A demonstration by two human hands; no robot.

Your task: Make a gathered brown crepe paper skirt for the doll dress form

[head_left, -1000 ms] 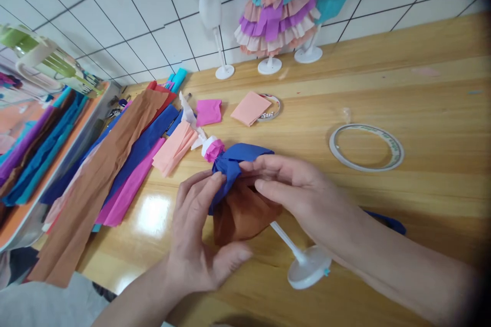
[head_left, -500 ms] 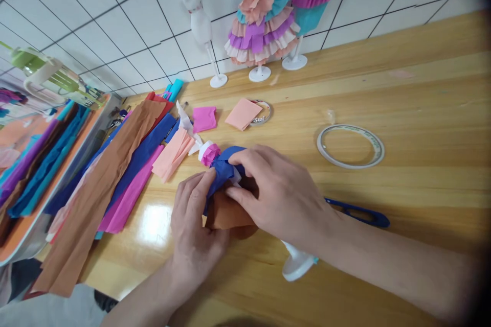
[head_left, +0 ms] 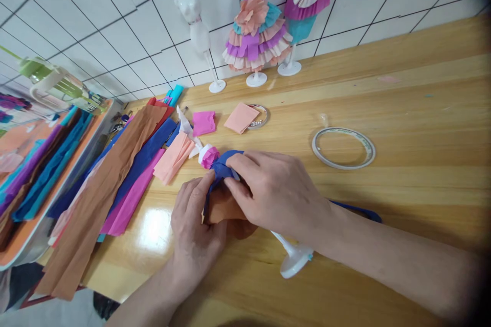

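A small white mannequin lies tilted between my hands, dressed in brown paper [head_left: 226, 206] with a blue paper strip [head_left: 226, 163] across its upper part. Its white round base [head_left: 294, 262] sticks out at the lower right, and a pink paper piece [head_left: 209, 157] shows at the other end. My left hand [head_left: 197, 219] is closed around the dressed mannequin from the left, its thumb side against the blue paper. With thumb and fingers, my right hand [head_left: 274, 191] pinches the blue strip from the right. The mannequin's middle is hidden by my hands.
Behind stand a bare mannequin [head_left: 199, 36] and two paper-dressed ones, one in a ruffled dress [head_left: 257, 41]. Folded crepe paper strips [head_left: 111, 184] lie left beside a tray [head_left: 23, 250]. A tape roll [head_left: 371, 152] and a partly hidden blue tool [head_left: 360, 209] are right.
My right hand's fingers have pressed down closer onto the blue strip, and the white bit under it shows less. The left hand keeps its hold. The camera view has shifted slightly.
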